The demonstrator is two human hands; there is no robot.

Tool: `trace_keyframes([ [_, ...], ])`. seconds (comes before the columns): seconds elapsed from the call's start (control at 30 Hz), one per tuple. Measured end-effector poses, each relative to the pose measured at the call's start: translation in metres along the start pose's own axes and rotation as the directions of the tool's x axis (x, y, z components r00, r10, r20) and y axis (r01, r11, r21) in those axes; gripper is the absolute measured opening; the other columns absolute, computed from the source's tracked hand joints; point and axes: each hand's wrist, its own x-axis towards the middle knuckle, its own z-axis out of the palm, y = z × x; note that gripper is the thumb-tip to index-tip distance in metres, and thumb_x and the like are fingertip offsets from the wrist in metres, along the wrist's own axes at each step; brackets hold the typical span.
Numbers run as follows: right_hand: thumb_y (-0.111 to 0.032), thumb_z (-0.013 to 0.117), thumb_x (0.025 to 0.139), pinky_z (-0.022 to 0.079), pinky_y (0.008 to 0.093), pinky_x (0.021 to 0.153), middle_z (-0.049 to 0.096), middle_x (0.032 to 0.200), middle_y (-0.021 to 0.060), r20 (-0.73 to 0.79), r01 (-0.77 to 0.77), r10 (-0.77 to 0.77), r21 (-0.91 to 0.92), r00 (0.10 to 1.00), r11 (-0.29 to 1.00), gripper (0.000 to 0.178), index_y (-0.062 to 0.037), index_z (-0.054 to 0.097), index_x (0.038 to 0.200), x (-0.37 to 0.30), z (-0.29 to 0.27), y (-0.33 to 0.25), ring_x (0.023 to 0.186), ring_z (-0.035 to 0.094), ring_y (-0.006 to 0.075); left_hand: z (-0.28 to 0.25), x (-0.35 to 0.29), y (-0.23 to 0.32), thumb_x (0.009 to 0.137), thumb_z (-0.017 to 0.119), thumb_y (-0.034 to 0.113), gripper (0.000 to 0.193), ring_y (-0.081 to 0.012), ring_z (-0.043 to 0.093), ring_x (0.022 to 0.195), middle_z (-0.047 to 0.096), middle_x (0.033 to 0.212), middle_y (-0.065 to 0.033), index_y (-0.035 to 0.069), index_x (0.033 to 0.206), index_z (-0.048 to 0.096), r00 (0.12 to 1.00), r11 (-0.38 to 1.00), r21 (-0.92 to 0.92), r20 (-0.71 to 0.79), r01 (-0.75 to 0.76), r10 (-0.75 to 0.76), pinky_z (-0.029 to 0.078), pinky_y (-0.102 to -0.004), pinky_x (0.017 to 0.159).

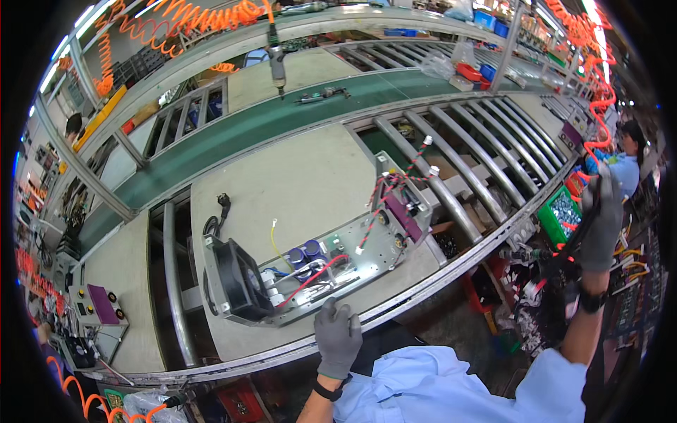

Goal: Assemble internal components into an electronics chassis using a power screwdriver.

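My left hand [337, 340], in a grey glove, is at the front edge of an open metal chassis [374, 257]. Its fingers are loosely bent and a little apart, with nothing seen in them. The chassis carries a black fan [240, 282] at its left end, blue-topped capacitors [305, 252], and a purple panel [403, 217] at the right. Twisted red-and-black wires [405, 176] with white plugs stick up from it. Far to the right, my gloved right hand [603, 229] is raised beside the parts bins, closed around a dark, long thing that I cannot make out.
Metal rollers [469, 166] lie right of the board. A green bin [562, 213] of small metal parts stands near my right hand. Beyond the board, a power screwdriver [277, 67] hangs from an orange coiled hose; another driver [322, 95] lies on the green belt. A person [626, 166] is at far right.
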Motion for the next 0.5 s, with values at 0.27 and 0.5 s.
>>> trace_keyframes([
  [0.27,-0.007,0.057,0.098,0.059,0.0428,0.076,0.074,0.102,0.0132,0.467,0.486,-0.818,0.657,0.336,0.576,0.023,-0.0062,0.062,0.121,0.044,0.224,-0.205,0.092,0.074,0.0295,0.0,0.002,-0.001,0.085,0.074,0.013,0.025,-0.0366,0.062,0.102,0.061,0.127,-0.0195,0.005,0.108,0.07,1.0,0.999,0.017,0.006,0.027,-0.027,0.053,-0.0475,0.088],
  [0.5,-0.014,0.073,0.08,0.06,0.0472,0.077,0.078,0.1,0.0196,0.858,0.711,-0.21,0.507,-0.469,0.487,0.024,-0.0035,0.08,0.1,-0.076,0.385,-0.236,0.094,0.076,0.0378,0.001,0.003,-0.005,0.09,0.07,0.016,0.024,-0.0385,0.061,0.107,0.062,0.127,-0.0177,0.005,0.111,0.067,0.99,0.988,-0.074,0.047,0.136,-0.132,0.05,-0.0487,0.093],
])
